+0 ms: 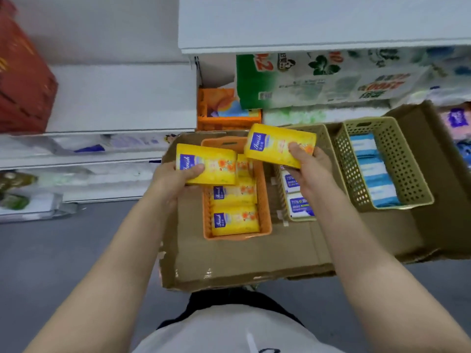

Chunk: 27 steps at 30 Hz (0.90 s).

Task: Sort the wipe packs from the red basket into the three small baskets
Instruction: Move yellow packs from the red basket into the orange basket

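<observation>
Both of our hands are busy in the head view. Our left hand is clamped on one flat yellow plastic wipe pack with a blue label, thumb on top, holding it above the near-left end of the orange plastic basket. Our right hand is closed around a second yellow wipe pack, thumb pressed on its face, held up over the far end of the middle beige perforated basket.

We count three small baskets side by side on a flattened brown cardboard box. In the orange one we see three yellow packs lying in a row, the farthest partly hidden under the pack in our left hand. In the middle beige basket two white packs with blue labels show; our right wrist covers part of it, so we cannot tell whether it holds more. In the right beige perforated basket three blue-and-white packs lie in a line.

Behind the cardboard, a deeper orange crate sits on the white shelving, beside large green-and-white tissue packages. A red box stands on the shelf at far left.
</observation>
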Each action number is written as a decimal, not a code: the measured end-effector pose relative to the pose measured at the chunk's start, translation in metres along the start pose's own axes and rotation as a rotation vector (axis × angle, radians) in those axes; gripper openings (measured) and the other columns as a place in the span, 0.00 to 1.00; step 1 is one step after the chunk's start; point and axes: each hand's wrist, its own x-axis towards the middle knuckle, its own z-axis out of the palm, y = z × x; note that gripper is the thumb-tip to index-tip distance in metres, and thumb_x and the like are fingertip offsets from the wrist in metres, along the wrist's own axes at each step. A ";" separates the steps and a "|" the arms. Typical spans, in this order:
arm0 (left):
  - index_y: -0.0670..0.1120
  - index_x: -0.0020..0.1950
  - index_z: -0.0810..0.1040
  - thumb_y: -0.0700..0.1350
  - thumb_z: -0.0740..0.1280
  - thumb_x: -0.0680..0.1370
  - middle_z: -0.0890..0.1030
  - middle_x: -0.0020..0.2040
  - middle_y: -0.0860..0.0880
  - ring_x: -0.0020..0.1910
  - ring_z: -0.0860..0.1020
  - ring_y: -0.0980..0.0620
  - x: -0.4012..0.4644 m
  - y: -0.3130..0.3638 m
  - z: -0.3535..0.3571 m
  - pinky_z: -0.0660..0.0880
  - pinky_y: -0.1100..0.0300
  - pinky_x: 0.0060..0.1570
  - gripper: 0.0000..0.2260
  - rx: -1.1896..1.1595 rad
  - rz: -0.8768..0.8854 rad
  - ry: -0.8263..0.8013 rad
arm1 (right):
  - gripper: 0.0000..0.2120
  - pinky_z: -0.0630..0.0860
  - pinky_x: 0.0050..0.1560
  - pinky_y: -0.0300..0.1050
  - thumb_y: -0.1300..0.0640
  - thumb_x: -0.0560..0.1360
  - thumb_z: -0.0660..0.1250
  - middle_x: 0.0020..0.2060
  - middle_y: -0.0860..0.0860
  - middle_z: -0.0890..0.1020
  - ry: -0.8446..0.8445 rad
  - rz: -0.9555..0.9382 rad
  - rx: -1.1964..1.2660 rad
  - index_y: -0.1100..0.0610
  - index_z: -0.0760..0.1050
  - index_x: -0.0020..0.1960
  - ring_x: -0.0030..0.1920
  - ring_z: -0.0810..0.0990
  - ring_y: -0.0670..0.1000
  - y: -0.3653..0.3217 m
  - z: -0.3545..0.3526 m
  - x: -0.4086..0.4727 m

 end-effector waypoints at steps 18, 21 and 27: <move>0.46 0.54 0.81 0.43 0.75 0.74 0.85 0.49 0.49 0.48 0.84 0.52 0.073 -0.011 -0.076 0.79 0.63 0.41 0.10 -0.174 -0.028 0.098 | 0.26 0.76 0.61 0.51 0.48 0.73 0.75 0.59 0.55 0.81 0.002 0.028 -0.747 0.58 0.72 0.66 0.59 0.80 0.58 0.093 0.108 0.071; 0.44 0.59 0.80 0.43 0.75 0.73 0.84 0.53 0.47 0.51 0.83 0.50 0.083 -0.014 -0.082 0.79 0.58 0.46 0.15 -0.135 -0.060 0.085 | 0.39 0.71 0.63 0.50 0.48 0.72 0.75 0.67 0.60 0.75 0.086 -0.191 -1.015 0.62 0.61 0.73 0.67 0.74 0.60 0.108 0.112 0.068; 0.45 0.57 0.80 0.44 0.76 0.73 0.85 0.52 0.49 0.49 0.84 0.53 0.094 -0.019 -0.080 0.81 0.61 0.44 0.14 -0.097 -0.093 0.019 | 0.27 0.69 0.67 0.54 0.44 0.74 0.70 0.72 0.57 0.67 0.071 -0.518 -1.615 0.51 0.69 0.70 0.71 0.65 0.60 0.116 0.117 0.060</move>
